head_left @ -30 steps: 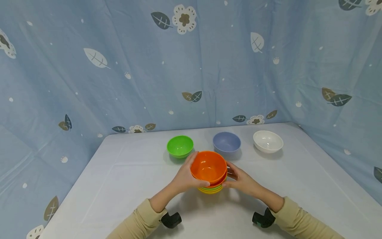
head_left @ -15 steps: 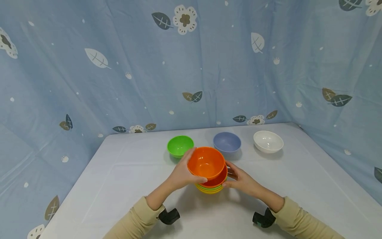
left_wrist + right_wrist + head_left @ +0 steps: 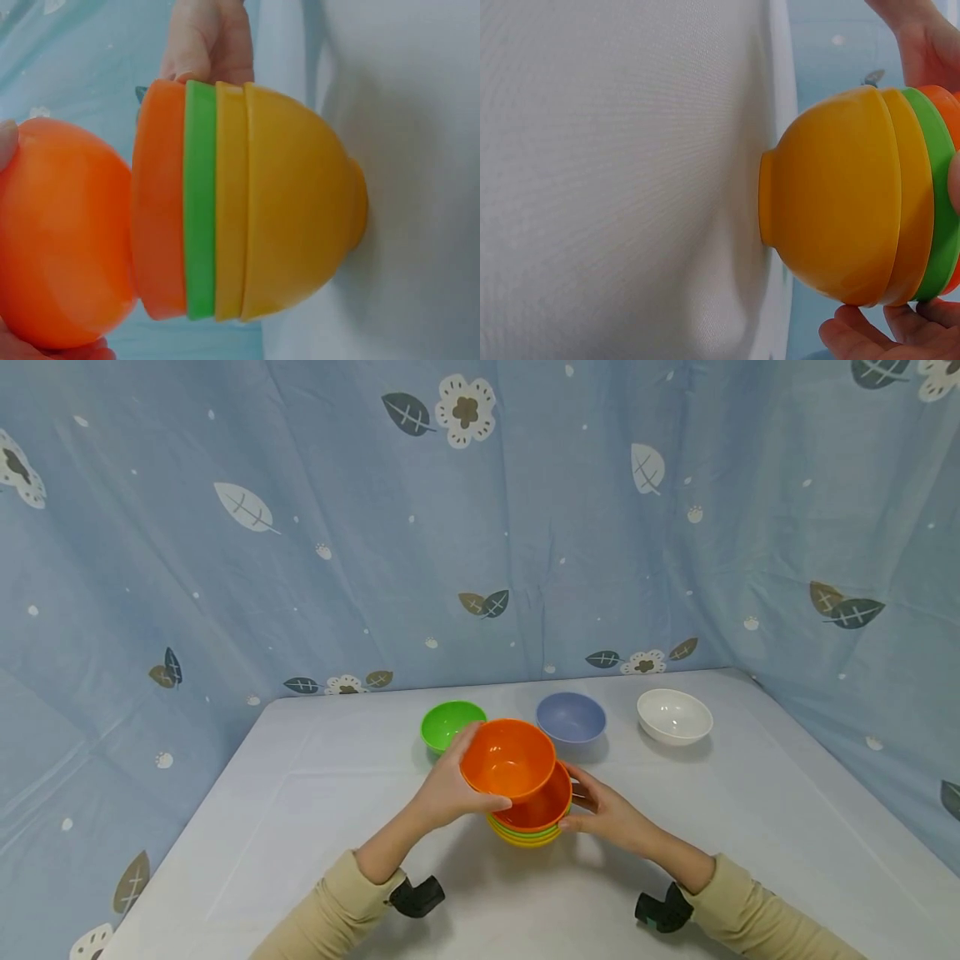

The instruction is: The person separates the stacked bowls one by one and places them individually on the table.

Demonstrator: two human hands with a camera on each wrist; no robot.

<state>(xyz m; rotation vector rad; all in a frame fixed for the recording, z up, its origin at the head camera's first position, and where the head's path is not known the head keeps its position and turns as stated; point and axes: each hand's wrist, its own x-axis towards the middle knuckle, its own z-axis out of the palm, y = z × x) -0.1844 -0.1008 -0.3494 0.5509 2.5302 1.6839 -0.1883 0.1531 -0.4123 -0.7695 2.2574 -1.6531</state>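
Note:
My left hand grips an orange bowl at its left side, thumb over the near rim. It is tilted and raised above a stack of nested bowls. Topmost in that stack is a second orange bowl, with a green bowl under it and two yellow bowls at the bottom. The held bowl's underside overlaps the stack's upper rim in the left wrist view. My right hand holds the stack from the right, thumb near and fingers spread along the far side.
Behind the stack stand a green bowl, partly hidden by my left hand, a blue bowl and a white bowl. All are on a white-covered table. A patterned blue curtain hangs behind.
My left hand has lifted the orange bowl out of the stack, up and to the left, uncovering the second orange bowl's inside. My right hand has stayed on the stack.

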